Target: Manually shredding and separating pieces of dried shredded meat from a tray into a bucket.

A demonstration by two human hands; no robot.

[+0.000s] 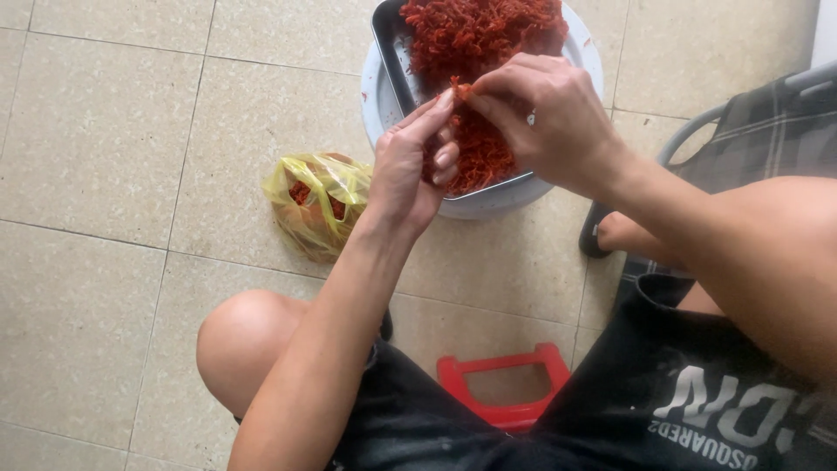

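My left hand (411, 166) and my right hand (545, 109) meet above a metal tray (392, 52) heaped with thin red strands (484, 35). Between the fingertips of both hands is one small red piece (460, 90), pinched from both sides. The tray rests on a round pale basin (488, 202) standing on the tiled floor. Part of the red heap is hidden behind my hands.
A yellow plastic bag (318, 201) with red bits inside lies on the floor left of the basin. A low red stool (506, 384) is under me. My left knee (244, 344) and a foot in a dark sandal (610, 235) are in view. Plaid fabric (776, 122) sits at right.
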